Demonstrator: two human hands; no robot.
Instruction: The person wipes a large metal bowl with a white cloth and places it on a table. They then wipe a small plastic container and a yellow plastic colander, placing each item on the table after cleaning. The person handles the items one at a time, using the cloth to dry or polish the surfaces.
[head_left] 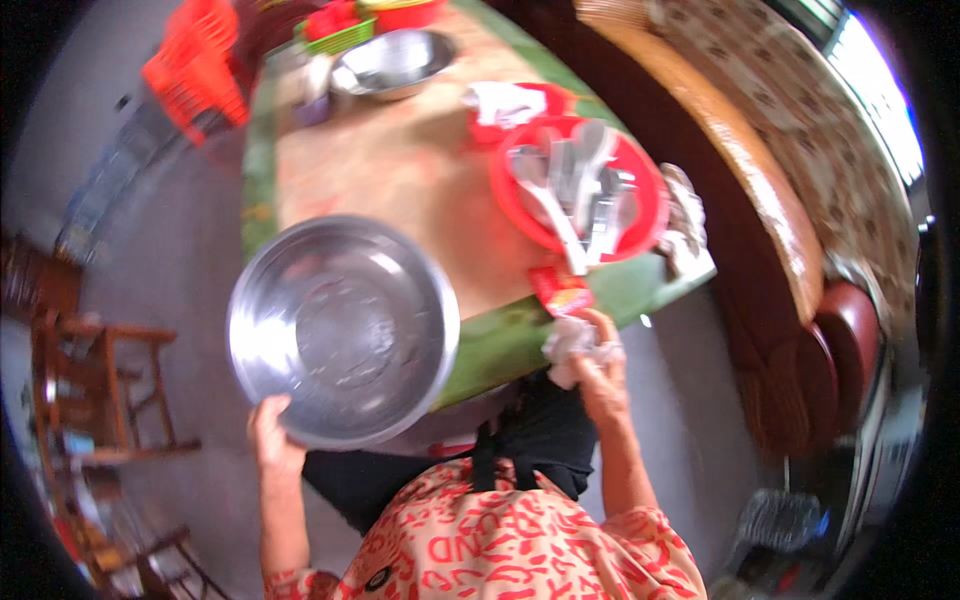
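Gripping the near rim of a big steel bowl point(343, 330), the person's left hand point(272, 435) has its fingers curled over the edge, and the bowl is tipped so its empty, shiny inside faces up toward the head; it sits over the near left corner of the table point(400, 170), partly past the edge. At the near edge of the table, the right hand point(597, 365) is clenched around a crumpled white cloth point(568, 345), just below a small red packet point(560, 290) lying on the green border. Just beyond the packet stands a red round tray point(520, 200) holding a heap of metal spoons and ladles point(580, 190), one handle reaching out toward the packet. Behind the tray lies another white cloth point(505, 100) on a red dish. At the far end is a second steel bowl point(395, 62), with red and green baskets point(350, 25) beyond it. A wooden stool point(110, 370) stands on the floor well to the left, and a brown sofa point(800, 300) runs along the right
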